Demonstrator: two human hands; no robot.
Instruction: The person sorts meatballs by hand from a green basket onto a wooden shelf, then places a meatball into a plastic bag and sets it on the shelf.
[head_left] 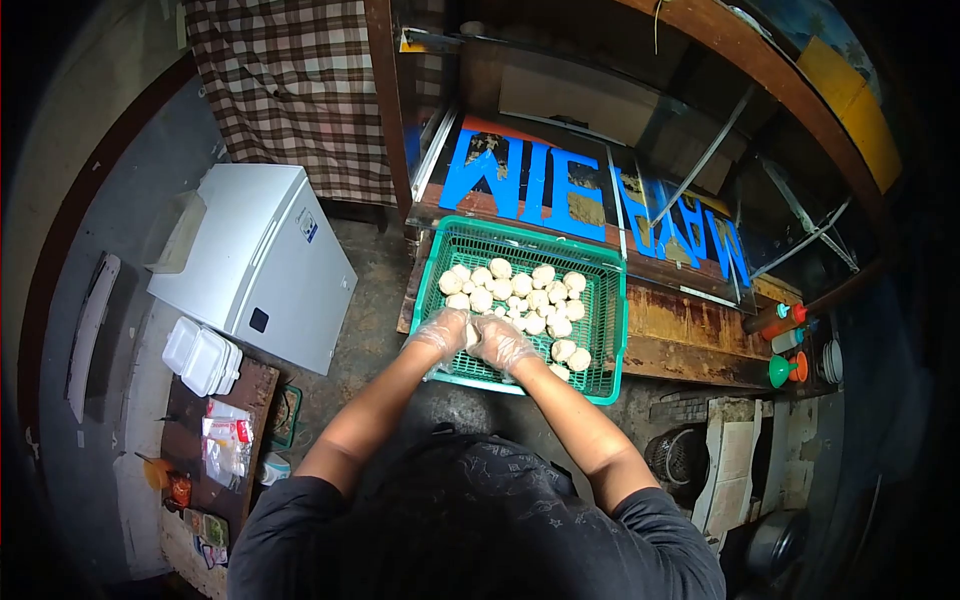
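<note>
A green plastic basket (618, 330) holds several pale, round dough-like balls (535, 300). Over its near left part are my two hands, both in clear plastic gloves. My left hand (442, 335) and my right hand (500, 343) come together with a pale piece (471, 337) between them. The fingers of both are curled around it, and much of the piece is hidden. Several balls lie just beyond my hands, and a few sit apart at the basket's right side.
The basket rests by a wooden bench (690, 335) below a glass case with blue letters (580, 200). A white freezer (270, 265) stands left, near stacked foam boxes (202, 355) and a small table (250, 410). Bottles (785, 322) and funnels (780, 371) are at right.
</note>
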